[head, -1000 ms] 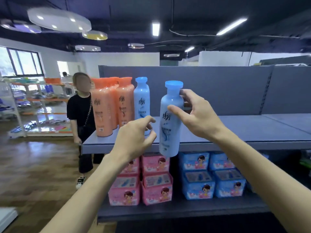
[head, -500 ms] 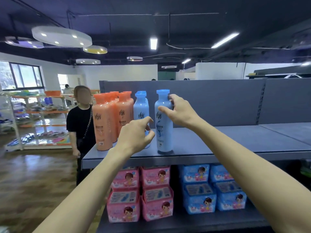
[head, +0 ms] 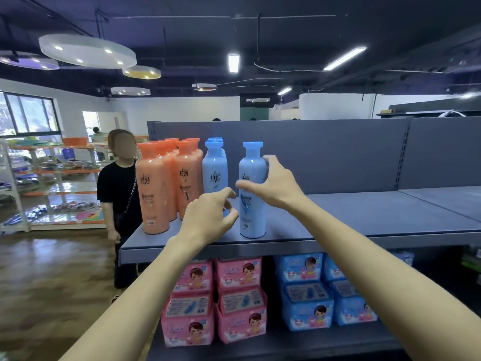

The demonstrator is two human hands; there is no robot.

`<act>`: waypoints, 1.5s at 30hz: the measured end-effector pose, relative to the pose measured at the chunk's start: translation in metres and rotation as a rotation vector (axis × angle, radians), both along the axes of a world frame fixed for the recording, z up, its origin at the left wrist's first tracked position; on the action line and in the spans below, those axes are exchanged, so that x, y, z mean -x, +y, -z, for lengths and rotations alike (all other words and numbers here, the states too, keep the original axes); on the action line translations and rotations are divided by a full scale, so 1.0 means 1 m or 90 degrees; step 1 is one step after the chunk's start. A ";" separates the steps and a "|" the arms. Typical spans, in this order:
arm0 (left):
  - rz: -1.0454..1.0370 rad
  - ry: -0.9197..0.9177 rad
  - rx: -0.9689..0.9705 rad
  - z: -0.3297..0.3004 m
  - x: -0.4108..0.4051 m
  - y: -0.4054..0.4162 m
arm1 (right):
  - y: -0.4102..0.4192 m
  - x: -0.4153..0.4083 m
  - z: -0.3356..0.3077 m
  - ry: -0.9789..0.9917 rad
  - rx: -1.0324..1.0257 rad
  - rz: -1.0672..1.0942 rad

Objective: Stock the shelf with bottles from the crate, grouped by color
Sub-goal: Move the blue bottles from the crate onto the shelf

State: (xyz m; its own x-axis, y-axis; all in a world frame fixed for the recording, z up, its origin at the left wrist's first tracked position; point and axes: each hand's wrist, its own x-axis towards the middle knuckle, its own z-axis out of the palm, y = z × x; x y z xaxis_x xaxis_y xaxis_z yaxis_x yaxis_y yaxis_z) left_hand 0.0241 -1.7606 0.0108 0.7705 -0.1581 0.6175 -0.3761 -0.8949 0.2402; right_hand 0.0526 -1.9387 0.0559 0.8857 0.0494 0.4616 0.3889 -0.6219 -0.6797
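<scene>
One blue bottle (head: 252,190) stands upright on the top shelf (head: 364,217), near the front edge, with its long axis vertical and its cap up. The right hand (head: 273,183) grips it at mid-body from the right side: the thumb crosses the front of the label and the fingers wrap behind the shoulder. The base appears seated on the shelf surface.

To the left of this bottle, with a clear gap between, stands the row of blue bottles (head: 214,168), which runs front to back. Just left of that row stand the orange bottles (head: 166,183) in two rows. Color grouping is therefore correct: blue beside blue, orange at the left end.

The left hand (head: 208,217) hovers in front of the lower part of the blue row, fingers loosely curled and holding nothing. Contact with the front bottle cannot be confirmed.

Judgement: the placement step is near completion. The held bottle lies to the right of the blue row, so any closing of the gap requires a leftward slide. The right hand is the nearer hand for that move. A push high on the body may tip the bottle.

The crate is not in view.
</scene>
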 end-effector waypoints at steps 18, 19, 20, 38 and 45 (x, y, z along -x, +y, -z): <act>0.004 0.048 0.036 0.035 -0.027 -0.008 | -0.018 -0.053 0.048 0.040 -0.011 0.001; 0.006 0.050 0.044 0.035 -0.029 -0.011 | -0.017 -0.057 0.048 0.039 -0.014 -0.002; 0.007 0.050 0.053 0.036 -0.031 -0.013 | -0.016 -0.062 0.049 0.037 -0.015 -0.004; -0.005 -0.036 0.114 0.052 -0.063 -0.046 | 0.010 -0.165 0.058 0.022 -0.030 -0.014; -0.007 -0.067 0.144 0.048 -0.078 -0.059 | 0.016 -0.197 0.065 0.022 -0.052 -0.012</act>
State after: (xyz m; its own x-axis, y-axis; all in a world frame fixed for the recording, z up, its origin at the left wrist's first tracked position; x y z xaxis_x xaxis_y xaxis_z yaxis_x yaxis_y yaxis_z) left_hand 0.1021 -1.8191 -0.0376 0.7011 0.0022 0.7130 -0.3996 -0.8270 0.3954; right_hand 0.2492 -1.9227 -0.0087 0.9005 0.0305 0.4338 0.3758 -0.5566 -0.7409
